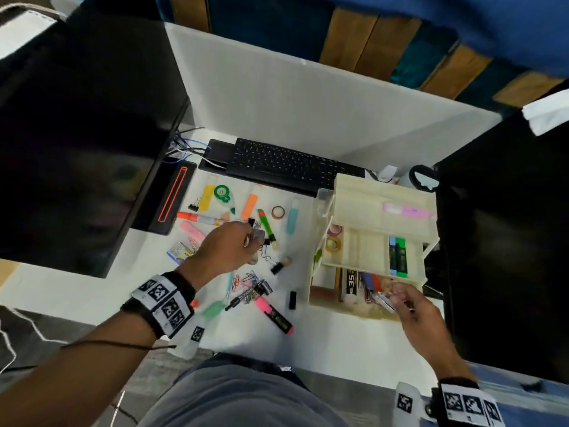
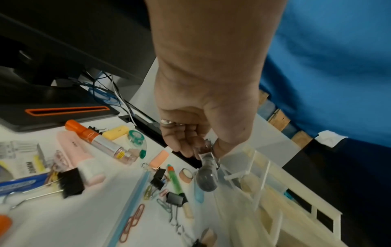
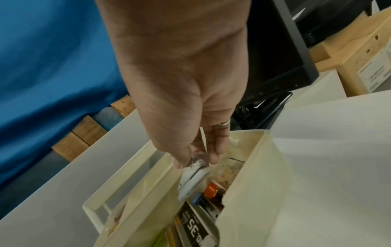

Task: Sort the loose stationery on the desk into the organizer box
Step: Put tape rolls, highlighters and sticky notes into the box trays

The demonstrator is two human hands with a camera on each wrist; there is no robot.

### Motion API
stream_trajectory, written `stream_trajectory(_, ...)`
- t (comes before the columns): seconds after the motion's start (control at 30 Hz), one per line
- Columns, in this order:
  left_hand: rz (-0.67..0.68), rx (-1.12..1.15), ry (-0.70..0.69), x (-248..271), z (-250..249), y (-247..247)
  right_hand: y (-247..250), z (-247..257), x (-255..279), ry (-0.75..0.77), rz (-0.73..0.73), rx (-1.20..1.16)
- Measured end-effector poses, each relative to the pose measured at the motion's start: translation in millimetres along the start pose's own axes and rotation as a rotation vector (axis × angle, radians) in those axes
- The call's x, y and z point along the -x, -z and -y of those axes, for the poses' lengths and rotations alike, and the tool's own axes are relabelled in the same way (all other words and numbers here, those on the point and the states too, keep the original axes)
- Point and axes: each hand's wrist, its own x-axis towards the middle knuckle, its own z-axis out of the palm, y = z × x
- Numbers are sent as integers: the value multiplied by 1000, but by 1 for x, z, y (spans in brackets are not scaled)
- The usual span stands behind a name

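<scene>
Stationery lies scattered across a white desk (image 1: 92, 291) as a person sorts it into a cream organizer box (image 1: 428, 241) standing at the right, just near of a black keyboard (image 1: 292, 164). The left hand (image 1: 228, 248) hovers over the clutter with fingers curled round a small clear item with a dark rounded end (image 2: 206, 177); what it is cannot be told. The right hand (image 1: 412, 306) reaches into the box's near, lowest compartment, pinching a pale, flat item (image 3: 192, 180) between thumb and fingertips. On the desk near the left hand lie a green marker (image 1: 267, 224), an orange highlighter (image 1: 250, 206), a roll of tape (image 1: 278, 212), a pink highlighter (image 1: 274, 315) and a heap of paper clips (image 1: 246, 282). A green highlighter (image 1: 400, 257) rests in the box's middle tray.
</scene>
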Motion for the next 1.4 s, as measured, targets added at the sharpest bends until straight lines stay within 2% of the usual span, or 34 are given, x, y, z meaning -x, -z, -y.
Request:
stream_trajectory(0.17, 28, 77, -82, 13, -24, -1, -10, -18, -10, 45, 84, -30)
stream_trajectory(0.33, -18, 144, -192, 22, -49, -11, -21, -13, -24, 151, 150, 3)
stream_trajectory(0.63, 2, 249, -152, 19, -114, -23, -22, -14, -39, 269, 236, 139)
stream_trajectory(0.77, 12, 262, -139, 11, -145, -38, -23, -19, -36, 269, 280, 160)
stream_trajectory(0.9, -12, 273, -80, -4, -174, -56, -30, -17, -33, 211, 229, 289)
stream_trajectory(1.13, 78, 353, -41, -16, -215, -81, -35, -16, -34, 226, 293, 387)
stream_trajectory(1.27, 99, 366, 30, -22, -214, -96, -28, -7, -25, 226, 190, 328)
stream_trajectory(1.4, -5, 269, 39, -28, -222, -101, -11, 17, -12, 303, -91, -80)
